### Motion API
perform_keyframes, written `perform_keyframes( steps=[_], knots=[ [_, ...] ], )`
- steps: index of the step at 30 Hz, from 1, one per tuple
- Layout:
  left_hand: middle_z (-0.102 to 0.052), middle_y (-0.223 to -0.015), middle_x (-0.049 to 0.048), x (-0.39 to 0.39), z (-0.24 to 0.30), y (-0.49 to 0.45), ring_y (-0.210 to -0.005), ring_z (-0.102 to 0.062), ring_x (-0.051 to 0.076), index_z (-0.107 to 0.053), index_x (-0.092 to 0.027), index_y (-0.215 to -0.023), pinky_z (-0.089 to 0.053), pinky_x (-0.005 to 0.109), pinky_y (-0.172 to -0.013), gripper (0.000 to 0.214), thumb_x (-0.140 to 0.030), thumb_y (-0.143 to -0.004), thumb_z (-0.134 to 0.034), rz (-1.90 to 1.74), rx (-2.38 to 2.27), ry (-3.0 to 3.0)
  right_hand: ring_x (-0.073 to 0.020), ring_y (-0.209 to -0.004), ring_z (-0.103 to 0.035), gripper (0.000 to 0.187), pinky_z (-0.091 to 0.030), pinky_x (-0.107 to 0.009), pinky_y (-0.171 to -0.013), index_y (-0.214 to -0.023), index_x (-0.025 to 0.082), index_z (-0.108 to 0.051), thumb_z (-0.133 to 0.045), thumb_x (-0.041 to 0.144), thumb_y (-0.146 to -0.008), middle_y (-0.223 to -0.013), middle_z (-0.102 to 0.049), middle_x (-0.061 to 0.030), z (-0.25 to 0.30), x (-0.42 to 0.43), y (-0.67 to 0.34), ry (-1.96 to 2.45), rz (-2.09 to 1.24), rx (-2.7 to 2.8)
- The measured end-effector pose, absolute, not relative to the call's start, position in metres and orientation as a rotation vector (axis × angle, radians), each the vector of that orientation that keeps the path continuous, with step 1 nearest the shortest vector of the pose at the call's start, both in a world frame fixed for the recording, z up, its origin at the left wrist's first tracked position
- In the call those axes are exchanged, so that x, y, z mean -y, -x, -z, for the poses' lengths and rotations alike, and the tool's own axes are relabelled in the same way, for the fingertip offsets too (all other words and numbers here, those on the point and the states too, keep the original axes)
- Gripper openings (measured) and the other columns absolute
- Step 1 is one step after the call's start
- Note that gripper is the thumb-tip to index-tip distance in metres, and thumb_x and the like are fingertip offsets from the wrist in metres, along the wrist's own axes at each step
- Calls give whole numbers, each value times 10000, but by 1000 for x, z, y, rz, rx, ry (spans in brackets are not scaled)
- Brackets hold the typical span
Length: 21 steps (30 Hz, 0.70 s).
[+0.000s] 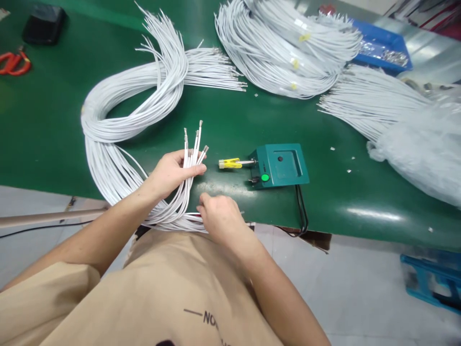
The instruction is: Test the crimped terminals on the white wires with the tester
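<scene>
My left hand (pixel 176 174) is closed around several white wires (pixel 188 185), whose metal-tipped ends point up and away from me. These wires bend down into a long white wire bundle (pixel 115 175) that curves along the left and the table's front edge. My right hand (pixel 220 214) has its fingers curled together over the end of the bundle at the edge; what lies between the fingertips is hidden. Just beyond and right of my hands sits a small green device (pixel 281 164) with a green button and a yellow-clad metal tip (pixel 230 163) facing left.
Large coils of white wire (pixel 281 48) lie at the back, beside a blue tray (pixel 382 45) of small metal parts. Bagged wires (pixel 414 125) lie at right. Orange-handled scissors (pixel 15 62) and a black box (pixel 43 24) are far left. A black cable (pixel 301 211) hangs off the front edge.
</scene>
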<state>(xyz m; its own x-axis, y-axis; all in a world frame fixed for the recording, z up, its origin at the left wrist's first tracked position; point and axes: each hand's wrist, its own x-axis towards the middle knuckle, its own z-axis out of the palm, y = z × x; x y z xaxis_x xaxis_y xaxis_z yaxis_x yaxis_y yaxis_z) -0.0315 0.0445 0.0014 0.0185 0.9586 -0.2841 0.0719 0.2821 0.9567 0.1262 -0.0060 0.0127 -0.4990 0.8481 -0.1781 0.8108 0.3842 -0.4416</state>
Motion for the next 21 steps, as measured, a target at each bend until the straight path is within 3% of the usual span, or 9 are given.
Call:
perform_keyframes(
  steps=[2,4,8,12,18,21],
  knots=[
    [-697,-762,27,-43,-2,30,-706,-649,167,-675,-158,-968,-496,273,-677,412,-351,-623,-789,-921,-1339,-1042,-167,-594,-559,109,-365,-287,-568,-779,197,-623,-544,241,-841,-655,-648,-34,-20,-2,-132,1542,-1004,2328],
    [-694,-730,26,-41,-4,27,-694,-650,169,-668,-149,-945,-496,265,-656,392,-361,-635,-780,-903,-1326,-1048,-146,-645,-587,137,-408,-273,-624,-796,203,-630,-530,276,-854,-733,-668,-21,-26,-16,-137,1542,-1038,1971],
    [-717,-825,48,-36,-9,22,-762,-650,192,-692,-140,-954,-499,289,-715,407,-375,-633,-778,-858,-1318,-1133,-111,-592,-585,222,-450,-246,-592,-861,197,-641,-599,406,-797,-730,-658,8,-27,-42,-136,1450,-1230,1372],
    [-721,-911,55,-33,-11,19,-832,-641,208,-704,-145,-948,-491,308,-776,389,-398,-657,-755,-879,-1352,-1180,-80,-533,-530,158,-441,-222,-549,-722,159,-640,-669,314,-732,-649,-624,24,-20,-47,-131,1301,-1409,1106],
    [-662,-762,12,-38,-10,18,-695,-590,141,-600,-154,-755,-458,261,-678,280,-356,-647,-762,-955,-1399,-1203,-51,-531,-454,111,-386,-208,-543,-784,148,-699,-645,226,-727,-668,-615,20,-9,-41,-127,1082,-1626,786],
    [-626,-730,-8,-39,-10,17,-691,-571,123,-497,-166,-680,-439,249,-673,281,-298,-668,-744,-970,-1366,-1224,-31,-470,-331,96,-304,-193,-465,-744,141,-679,-657,222,-695,-570,-473,62,-7,-39,-125,960,-1817,503]
  ],
)
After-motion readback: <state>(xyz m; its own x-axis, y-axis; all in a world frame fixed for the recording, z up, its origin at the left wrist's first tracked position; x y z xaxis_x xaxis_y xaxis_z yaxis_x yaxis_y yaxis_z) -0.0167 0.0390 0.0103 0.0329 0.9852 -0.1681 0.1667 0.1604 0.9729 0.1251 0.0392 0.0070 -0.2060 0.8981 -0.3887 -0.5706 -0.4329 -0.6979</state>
